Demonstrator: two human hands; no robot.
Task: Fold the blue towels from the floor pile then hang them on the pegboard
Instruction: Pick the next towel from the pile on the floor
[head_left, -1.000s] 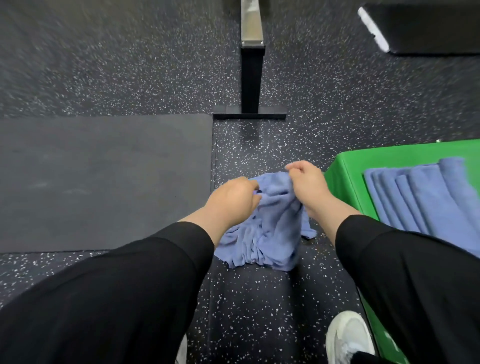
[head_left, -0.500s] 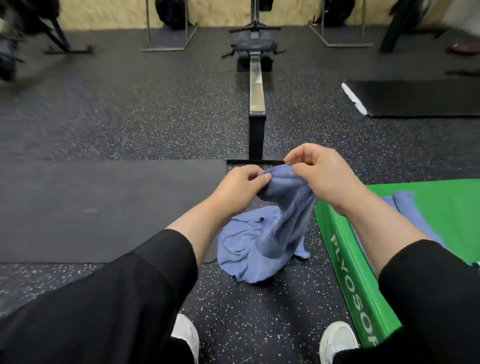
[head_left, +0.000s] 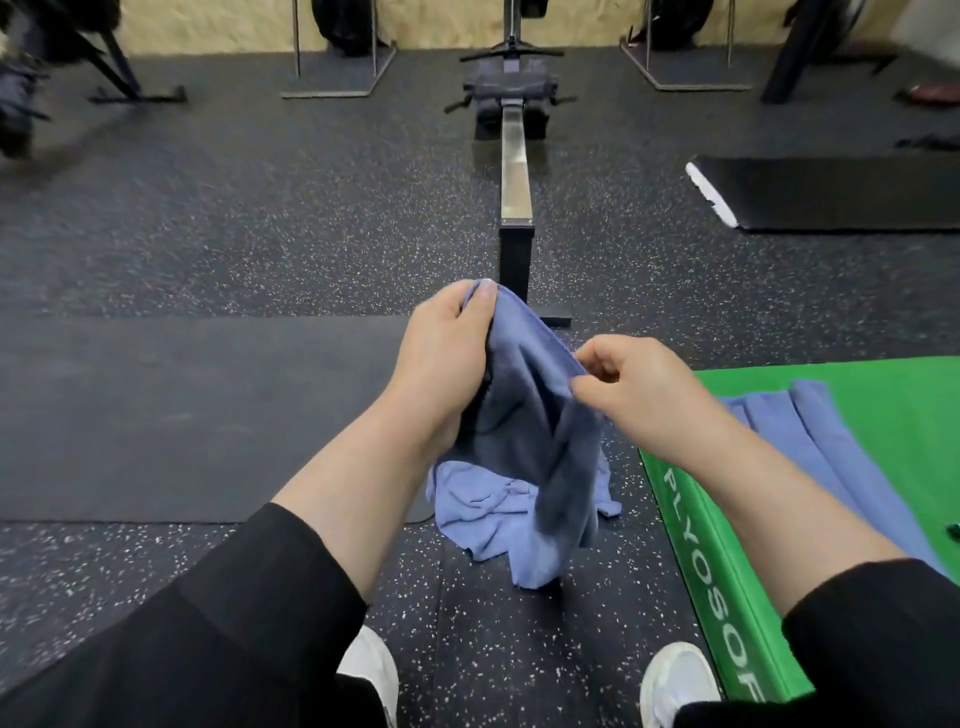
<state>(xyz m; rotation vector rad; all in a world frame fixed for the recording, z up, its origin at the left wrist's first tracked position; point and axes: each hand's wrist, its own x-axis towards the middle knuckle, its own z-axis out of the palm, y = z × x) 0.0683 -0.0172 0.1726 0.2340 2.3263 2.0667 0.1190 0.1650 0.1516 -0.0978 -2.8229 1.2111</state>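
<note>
A blue towel (head_left: 524, 415) hangs crumpled between my two hands above the speckled floor. My left hand (head_left: 441, 353) pinches one corner of it, held highest. My right hand (head_left: 634, 389) grips the towel's upper edge a little lower and to the right. The towel's lower part droops in shadow. Beneath it a lighter blue towel (head_left: 483, 514) lies bunched on the floor. Several folded blue towels (head_left: 831, 447) lie side by side on a green box (head_left: 717, 571) at the right. No pegboard is in view.
A dark mat (head_left: 182, 415) covers the floor at the left. A rowing machine's rail (head_left: 515, 176) runs straight ahead. A black bench pad (head_left: 841, 192) lies at the right rear. Metal stands line the far wall. My white shoes (head_left: 675, 680) are at the bottom.
Both hands have lifted the towel off the floor pile and drawn apart along its edge. The left hand rose higher. The view tilted up and shows more of the room.
</note>
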